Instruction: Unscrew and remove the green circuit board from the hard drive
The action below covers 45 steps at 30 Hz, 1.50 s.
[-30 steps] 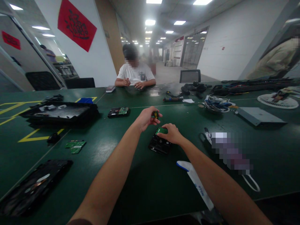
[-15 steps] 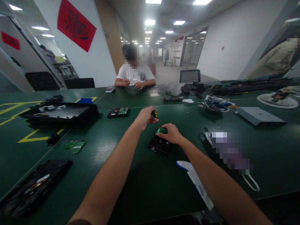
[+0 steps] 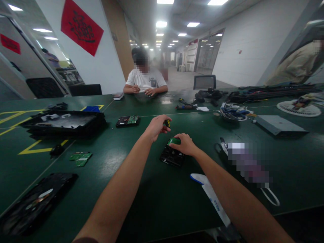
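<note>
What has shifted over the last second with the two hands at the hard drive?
Very little. The left hand keeps its grip on the yellow-and-black screwdriver but has risen slightly and its fingers have shifted round the handle. The right hand stays pressed on the hard drive at its green circuit board. Drive, loose boards and table are unmoved.

table [image 3: 157,199]: dark green | hard drive [image 3: 172,156] | circuit boards [image 3: 81,157] | black tray [image 3: 63,122]

No writing can be read: the black characters on the red banner [image 3: 81,27] and the blue print on the white strip [image 3: 212,199] are too blurred.
</note>
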Tool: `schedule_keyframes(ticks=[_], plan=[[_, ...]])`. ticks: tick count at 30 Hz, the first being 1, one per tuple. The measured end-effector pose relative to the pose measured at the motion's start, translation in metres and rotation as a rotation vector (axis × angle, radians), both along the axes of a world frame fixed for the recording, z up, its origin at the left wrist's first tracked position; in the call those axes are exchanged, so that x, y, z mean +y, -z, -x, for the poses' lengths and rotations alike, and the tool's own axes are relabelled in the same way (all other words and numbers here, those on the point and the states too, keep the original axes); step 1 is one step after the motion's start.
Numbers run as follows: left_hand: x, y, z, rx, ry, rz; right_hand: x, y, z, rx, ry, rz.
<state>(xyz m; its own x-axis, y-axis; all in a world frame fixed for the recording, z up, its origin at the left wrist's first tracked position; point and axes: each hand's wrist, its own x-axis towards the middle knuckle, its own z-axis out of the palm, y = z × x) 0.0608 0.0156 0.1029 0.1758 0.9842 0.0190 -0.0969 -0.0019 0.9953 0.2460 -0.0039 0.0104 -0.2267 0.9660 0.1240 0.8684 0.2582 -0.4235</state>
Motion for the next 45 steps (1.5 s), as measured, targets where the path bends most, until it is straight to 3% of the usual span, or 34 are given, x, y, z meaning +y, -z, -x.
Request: schedule_keyframes(ticks=[6, 12, 18, 25, 31, 38, 45], plan=[[-0.0009, -0.0009, -0.0011, -0.034, 0.138, 0.067, 0.0007, 0.0005, -0.0004, 0.006, -0.008, -0.004], [0.0007, -0.0003, 0.0003, -0.005, 0.004, 0.004, 0.0005, 0.0006, 0.0007, -0.007, 0.007, 0.000], [-0.0005, -0.0003, -0.0006, -0.046, 0.137, 0.073, 0.0005, -0.0002, 0.0006, -0.004, -0.001, 0.001], [0.0005, -0.0001, 0.0013, 0.033, -0.001, 0.003, 0.0002, -0.0003, 0.0000, 0.001, -0.005, 0.002], [-0.0023, -0.0012, -0.0019, -0.013, 0.109, 0.057, -0.0023, -0.0038, 0.0003, 0.009, -0.008, 0.008], [-0.0034, -0.0023, -0.0012, 0.037, -0.023, -0.007, -0.0025, -0.0036, 0.0000, 0.011, -0.008, 0.006], [-0.0042, -0.0018, -0.0042, 0.006, 0.079, 0.030, -0.0005, -0.0001, 0.0003, -0.002, -0.001, -0.014]])
